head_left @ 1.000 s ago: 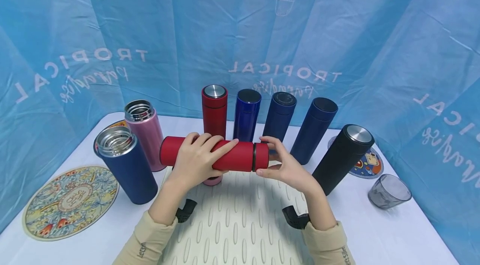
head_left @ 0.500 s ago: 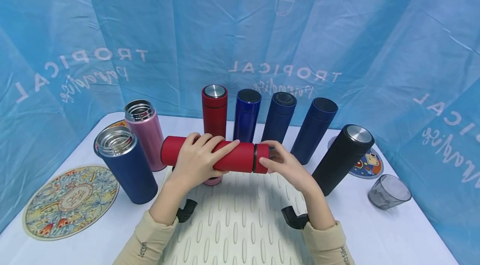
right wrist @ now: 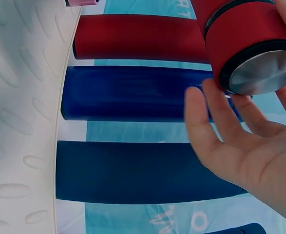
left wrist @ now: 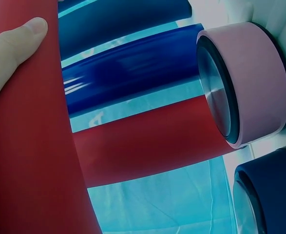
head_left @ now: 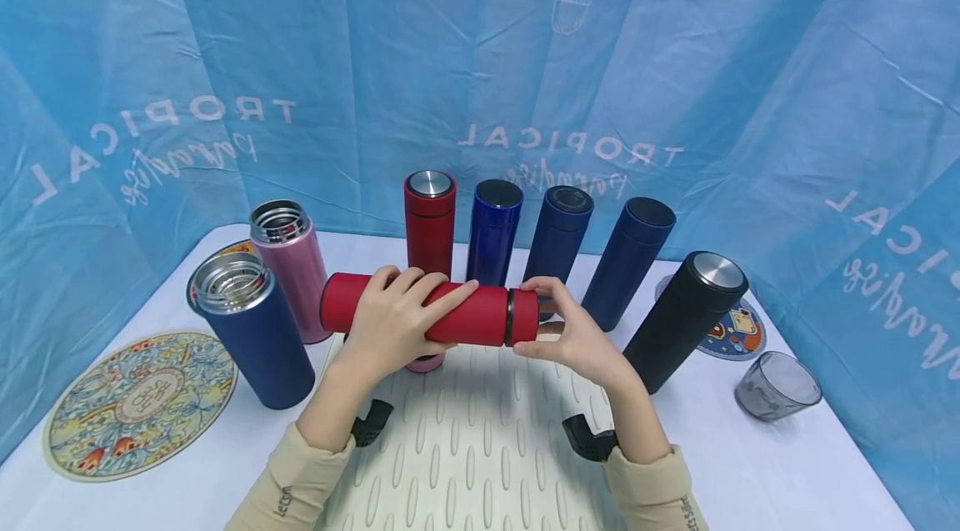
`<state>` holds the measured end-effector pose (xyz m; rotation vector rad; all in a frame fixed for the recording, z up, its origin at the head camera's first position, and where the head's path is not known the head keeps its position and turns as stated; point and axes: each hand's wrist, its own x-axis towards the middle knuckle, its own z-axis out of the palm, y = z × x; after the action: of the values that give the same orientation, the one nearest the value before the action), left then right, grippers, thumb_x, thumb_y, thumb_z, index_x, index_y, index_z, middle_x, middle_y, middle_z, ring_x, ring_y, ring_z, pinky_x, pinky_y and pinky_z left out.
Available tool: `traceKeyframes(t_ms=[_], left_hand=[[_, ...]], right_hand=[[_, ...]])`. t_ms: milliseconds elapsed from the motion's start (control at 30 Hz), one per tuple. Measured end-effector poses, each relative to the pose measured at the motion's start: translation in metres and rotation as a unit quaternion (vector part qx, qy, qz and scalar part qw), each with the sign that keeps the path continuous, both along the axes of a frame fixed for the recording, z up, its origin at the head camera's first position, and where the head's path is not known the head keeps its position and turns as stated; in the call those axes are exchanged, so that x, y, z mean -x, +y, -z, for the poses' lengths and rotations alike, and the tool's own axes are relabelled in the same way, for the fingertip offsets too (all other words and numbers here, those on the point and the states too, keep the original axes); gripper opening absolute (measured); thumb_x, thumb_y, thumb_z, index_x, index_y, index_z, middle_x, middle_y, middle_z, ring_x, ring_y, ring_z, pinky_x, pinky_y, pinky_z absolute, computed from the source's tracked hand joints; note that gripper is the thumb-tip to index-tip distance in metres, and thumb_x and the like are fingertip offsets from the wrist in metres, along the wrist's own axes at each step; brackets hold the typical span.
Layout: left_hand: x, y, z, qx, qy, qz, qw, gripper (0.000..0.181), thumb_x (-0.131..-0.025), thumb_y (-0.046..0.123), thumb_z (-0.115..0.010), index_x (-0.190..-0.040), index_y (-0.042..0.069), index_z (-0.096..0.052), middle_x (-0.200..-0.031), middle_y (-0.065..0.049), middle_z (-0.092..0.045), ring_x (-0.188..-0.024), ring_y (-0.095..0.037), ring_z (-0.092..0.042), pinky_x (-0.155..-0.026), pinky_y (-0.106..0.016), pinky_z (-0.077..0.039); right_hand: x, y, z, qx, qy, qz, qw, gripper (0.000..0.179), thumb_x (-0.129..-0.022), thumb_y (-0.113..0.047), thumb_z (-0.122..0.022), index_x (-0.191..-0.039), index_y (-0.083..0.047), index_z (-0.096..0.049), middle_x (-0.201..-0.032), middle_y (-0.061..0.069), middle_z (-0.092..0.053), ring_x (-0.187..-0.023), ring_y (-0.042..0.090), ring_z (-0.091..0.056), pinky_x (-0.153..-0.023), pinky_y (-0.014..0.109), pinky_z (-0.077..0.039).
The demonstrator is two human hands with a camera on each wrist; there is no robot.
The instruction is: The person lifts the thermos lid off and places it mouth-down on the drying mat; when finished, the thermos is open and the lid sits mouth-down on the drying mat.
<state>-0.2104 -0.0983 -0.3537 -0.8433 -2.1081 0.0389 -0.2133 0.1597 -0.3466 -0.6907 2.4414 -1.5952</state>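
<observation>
A red thermos (head_left: pixel 480 318) lies sideways in the air above a cream ribbed mat. My left hand (head_left: pixel 397 314) wraps round its body, thumb pointing along it; the left wrist view shows the thumb (left wrist: pixel 23 41) against the red side. At the right end, past a black ring, is the red lid (head_left: pixel 527 317) with a steel top (right wrist: pixel 267 73). Round this lid my right hand (head_left: pixel 573 339) has its fingers above and behind and its thumb below. Beneath the thermos, a pink lid (left wrist: pixel 259 83) and a navy lid (left wrist: pixel 274 185) appear in the left wrist view.
Open blue (head_left: pixel 255 339) and pink (head_left: pixel 292 281) bottles stand left. Behind are upright red (head_left: pixel 430 222), glossy blue (head_left: pixel 493 239) and two navy bottles (head_left: pixel 558 235); a black one (head_left: pixel 682 323) and a glass (head_left: pixel 778 385) stand right. A patterned round mat (head_left: pixel 142 402) lies left.
My right hand turned on the lid: its thumb came up over the front half a second ago and is back at the lower edge now. The left hand and thermos body barely moved.
</observation>
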Motion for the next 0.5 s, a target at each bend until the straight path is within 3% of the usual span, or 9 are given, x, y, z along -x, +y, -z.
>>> traceKeyframes(t_ms=[167,300,400,500], left_hand=[[0.0,-0.0001,-0.0009,0.001,0.007,0.003,1.0,0.083,-0.054,0.05,-0.083,-0.129,0.027,-0.054,-0.102,-0.007,-0.064,-0.09,-0.027,-0.058,-0.077,-0.045,-0.048],[-0.0003,0.0002,-0.0014,0.0,0.011,0.005,0.9999,0.083,-0.054,0.05,-0.083,-0.128,0.027,-0.054,-0.102,-0.007,-0.064,-0.09,-0.027,-0.059,-0.077,-0.045,-0.048],[-0.0006,0.0003,-0.0013,0.0,0.011,0.004,0.9999,0.083,-0.054,0.05,-0.082,-0.128,0.027,-0.054,-0.102,-0.007,-0.064,-0.09,-0.027,-0.059,-0.077,-0.045,-0.048],[-0.0001,0.0004,-0.001,-0.001,0.013,0.005,0.9999,0.083,-0.054,0.05,-0.082,-0.128,0.027,-0.054,-0.102,-0.007,-0.064,-0.09,-0.027,-0.059,-0.077,-0.045,-0.048]], right_hand=[[0.0003,0.0026,-0.001,-0.011,-0.051,0.015,0.9985,0.065,-0.087,-0.035,-0.06,-0.14,-0.021,-0.025,-0.133,0.015,-0.041,-0.109,0.032,-0.051,-0.082,0.04,-0.051],[0.0028,0.0047,-0.0001,-0.021,-0.085,0.035,0.9955,0.054,-0.094,-0.044,-0.044,-0.136,-0.013,-0.032,-0.119,0.017,-0.053,-0.094,0.027,-0.058,-0.078,0.04,-0.051],[0.0045,0.0057,0.0008,-0.023,-0.096,0.031,0.9946,0.051,-0.094,-0.043,-0.043,-0.133,-0.01,-0.037,-0.112,0.016,-0.057,-0.088,0.024,-0.058,-0.076,0.038,-0.05],[0.0045,0.0063,0.0013,-0.014,-0.096,0.022,0.9951,0.051,-0.092,-0.04,-0.047,-0.133,-0.011,-0.037,-0.116,0.015,-0.054,-0.094,0.026,-0.056,-0.077,0.035,-0.05]])
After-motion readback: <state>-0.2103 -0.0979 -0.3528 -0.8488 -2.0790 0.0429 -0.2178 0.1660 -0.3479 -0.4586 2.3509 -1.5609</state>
